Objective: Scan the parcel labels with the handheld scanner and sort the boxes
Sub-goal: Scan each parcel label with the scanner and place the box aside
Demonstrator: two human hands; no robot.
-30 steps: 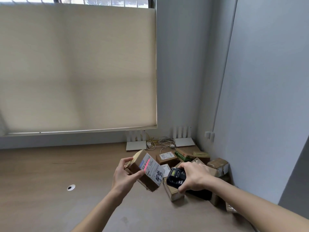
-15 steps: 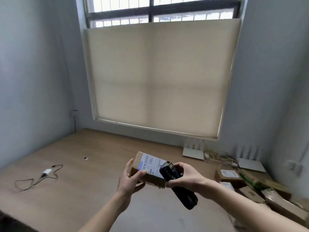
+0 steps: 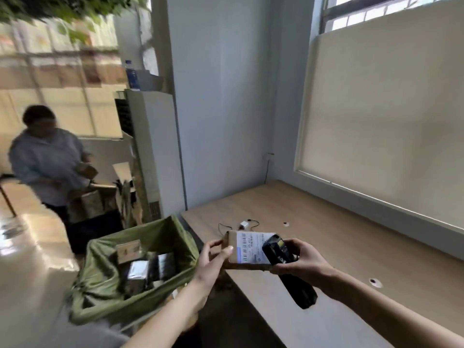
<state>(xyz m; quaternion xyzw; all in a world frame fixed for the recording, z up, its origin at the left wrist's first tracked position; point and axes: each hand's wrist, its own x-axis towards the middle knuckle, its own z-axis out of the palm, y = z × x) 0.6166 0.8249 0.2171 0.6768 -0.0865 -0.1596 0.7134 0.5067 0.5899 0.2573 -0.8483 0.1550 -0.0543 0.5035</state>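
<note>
A wooden desk (image 3: 326, 222) fills the 4 o'clock area, with a small white charger (image 3: 243, 224) and its thin black cable (image 3: 253, 221) lying at its near-left end. A pale window blind (image 3: 386, 121) hangs at 2 o'clock. At 9 o'clock a blurred person (image 3: 47, 162) stands beside a tall white air conditioner (image 3: 148, 151)

The box (image 3: 241, 249) pinched in the left hand's fingers (image 3: 213, 257) is plain brown cardboard, with a white label (image 3: 251, 246) carrying black barcode stripes and a blue patch by the thumb tip. The scanner (image 3: 288, 270) under the right hand's fingers (image 3: 301, 257) is all black. Left of the left fingers, a bin has an olive-green liner (image 3: 105, 292) holding brown, black and silvery parcels (image 3: 140, 264). The desk (image 3: 351, 247) is light wood grain and the blind (image 3: 389, 121) beige.
</note>
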